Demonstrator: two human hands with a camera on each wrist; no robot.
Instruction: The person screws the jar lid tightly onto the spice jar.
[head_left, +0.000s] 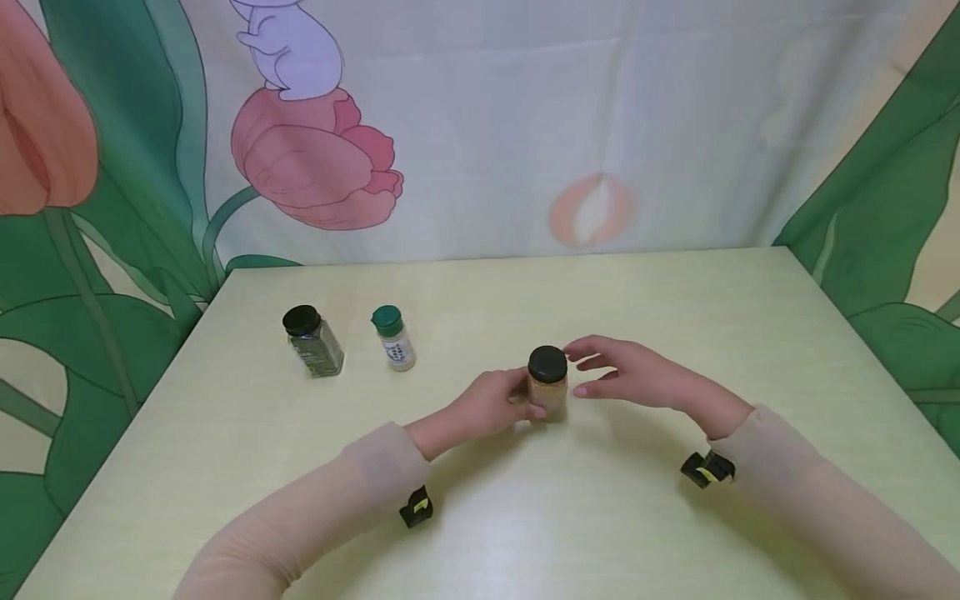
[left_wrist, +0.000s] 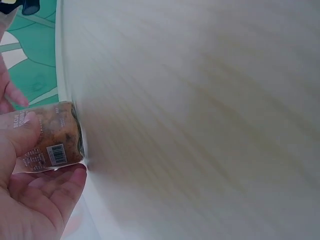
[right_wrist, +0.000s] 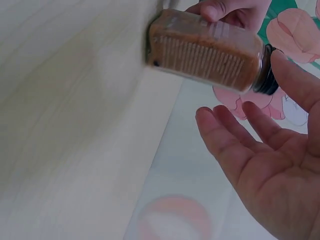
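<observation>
A square glass spice jar (head_left: 548, 397) with orange-brown contents and a black lid (head_left: 547, 364) stands upright at the middle of the table. My left hand (head_left: 491, 406) grips its lower body from the left, thumb in front and fingers behind. In the left wrist view the jar (left_wrist: 55, 135) shows a barcode label, its base right at the tabletop. My right hand (head_left: 633, 372) is held just right of the jar with fingers spread. In the right wrist view, the right hand's fingers (right_wrist: 220, 135) are apart around the lid end, with nothing held.
At the left of the table (head_left: 480, 308) stand a black-lidded jar of green herbs (head_left: 318, 350) and a small green-capped shaker (head_left: 397, 342). A printed curtain (head_left: 480, 125) hangs behind the table's far edge. Both wrists wear small black devices (head_left: 417, 507).
</observation>
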